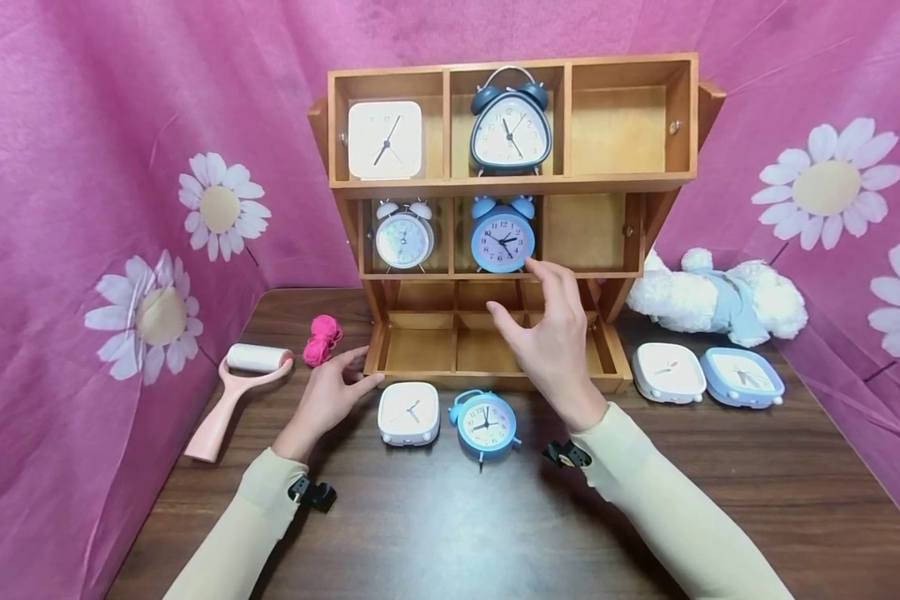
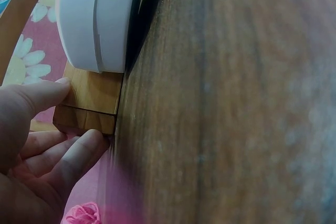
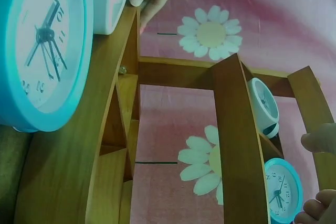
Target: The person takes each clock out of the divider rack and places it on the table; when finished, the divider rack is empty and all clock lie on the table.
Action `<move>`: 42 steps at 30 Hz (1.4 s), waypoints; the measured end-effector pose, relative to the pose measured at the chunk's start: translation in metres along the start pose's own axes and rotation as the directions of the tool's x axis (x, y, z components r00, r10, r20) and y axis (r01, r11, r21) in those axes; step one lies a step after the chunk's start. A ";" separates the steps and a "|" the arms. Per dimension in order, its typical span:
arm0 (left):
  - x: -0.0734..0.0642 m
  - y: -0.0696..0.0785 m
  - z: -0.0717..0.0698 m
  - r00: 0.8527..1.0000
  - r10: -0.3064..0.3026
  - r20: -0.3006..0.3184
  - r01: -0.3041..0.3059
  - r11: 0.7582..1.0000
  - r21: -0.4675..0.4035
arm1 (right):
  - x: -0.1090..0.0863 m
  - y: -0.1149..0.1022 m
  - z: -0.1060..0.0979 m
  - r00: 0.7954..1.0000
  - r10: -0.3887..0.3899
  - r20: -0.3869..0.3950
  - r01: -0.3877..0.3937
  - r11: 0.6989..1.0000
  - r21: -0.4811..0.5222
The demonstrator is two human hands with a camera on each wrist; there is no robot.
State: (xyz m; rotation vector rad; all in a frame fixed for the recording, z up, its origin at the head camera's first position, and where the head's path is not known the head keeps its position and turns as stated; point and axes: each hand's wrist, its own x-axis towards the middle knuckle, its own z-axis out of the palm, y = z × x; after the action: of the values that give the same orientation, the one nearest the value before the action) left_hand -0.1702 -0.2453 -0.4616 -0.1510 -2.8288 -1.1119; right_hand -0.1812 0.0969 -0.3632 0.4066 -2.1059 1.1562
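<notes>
A wooden shelf [image 1: 515, 186] with three tiers of compartments stands at the table's back. My left hand [image 1: 326, 400] grips its bottom front-left corner [image 2: 86, 119], thumb on one side and fingers on the other. My right hand [image 1: 553, 337] has thumb and fingers spread before the middle tier. Its fingertips are at the lower right of a round blue twin-bell alarm clock [image 1: 502, 242] in the centre compartment; I cannot tell if they touch. To that clock's left sits a white twin-bell alarm clock [image 1: 404, 239]. Above are a square white clock [image 1: 385, 140] and a dark teal twin-bell alarm clock [image 1: 511, 133].
On the table before the shelf stand a square white clock [image 1: 409, 413] and a light-blue alarm clock [image 1: 487, 425]. Right are another white clock [image 1: 669, 372], a blue-edged clock [image 1: 743, 377] and a white plush toy [image 1: 720, 296]. Left are pink yarn [image 1: 322, 340] and a lint roller [image 1: 232, 392].
</notes>
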 end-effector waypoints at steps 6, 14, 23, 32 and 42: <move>-0.001 0.002 -0.001 1.000 0.001 0.005 -0.001 1.000 0.002 | 0.006 -0.001 0.003 1.000 -0.011 -0.014 0.011 1.000 0.004; -0.001 0.004 -0.001 1.000 0.016 0.000 -0.016 1.000 -0.005 | 0.014 0.000 0.009 0.999 -0.018 -0.031 0.018 1.000 0.013; 0.003 0.001 0.000 1.000 0.022 0.002 -0.022 1.000 -0.005 | 0.020 0.006 0.014 0.999 -0.007 -0.047 0.007 1.000 -0.007; 0.004 -0.012 0.003 0.996 0.085 -0.039 -0.087 0.996 -0.035 | 0.027 0.011 0.022 0.996 0.012 -0.083 -0.015 0.999 -0.036; 0.001 0.001 0.000 1.000 -0.004 0.006 0.004 1.000 -0.003 | 0.033 0.011 0.034 0.994 0.023 -0.106 -0.025 1.000 -0.017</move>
State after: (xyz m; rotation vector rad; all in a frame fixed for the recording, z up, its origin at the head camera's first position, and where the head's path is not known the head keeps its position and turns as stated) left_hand -0.1707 -0.2447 -0.4609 -0.1495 -2.8337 -1.1189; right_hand -0.2250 0.0759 -0.3595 0.3054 -2.0327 1.1459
